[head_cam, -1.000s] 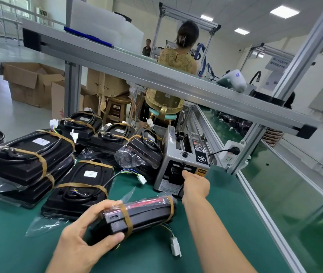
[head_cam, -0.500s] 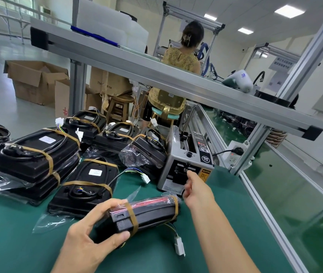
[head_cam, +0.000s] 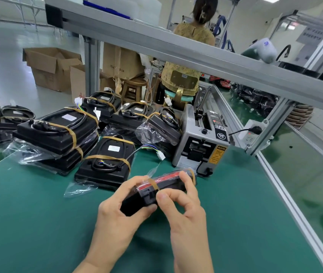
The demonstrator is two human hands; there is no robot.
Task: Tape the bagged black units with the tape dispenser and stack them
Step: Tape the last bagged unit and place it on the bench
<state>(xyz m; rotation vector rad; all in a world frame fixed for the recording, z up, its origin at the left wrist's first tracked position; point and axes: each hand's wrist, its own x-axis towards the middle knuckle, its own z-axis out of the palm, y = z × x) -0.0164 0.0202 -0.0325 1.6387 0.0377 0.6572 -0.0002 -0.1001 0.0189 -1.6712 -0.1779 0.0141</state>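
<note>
A bagged black unit (head_cam: 168,183) with a red face and tan tape bands stands on edge on the green mat. My left hand (head_cam: 117,215) grips its near end from the left. My right hand (head_cam: 184,201) holds it from the right, thumb and curled fingers pressing at the tape band near its corner. The grey tape dispenser (head_cam: 202,142) stands just behind the unit. A taped black unit (head_cam: 105,162) lies flat to the left, and a stack of two taped units (head_cam: 58,134) sits further left.
More bagged, taped units (head_cam: 135,117) crowd the mat's back edge. An aluminium rail (head_cam: 176,50) crosses overhead, and a frame post (head_cam: 270,129) with a power socket stands right of the dispenser. A person sits at the bench beyond. Cardboard boxes (head_cam: 52,67) stand on the floor.
My right hand left the dispenser's front and came back onto the held unit. The unit shifted slightly toward me, with both hands now on it.
</note>
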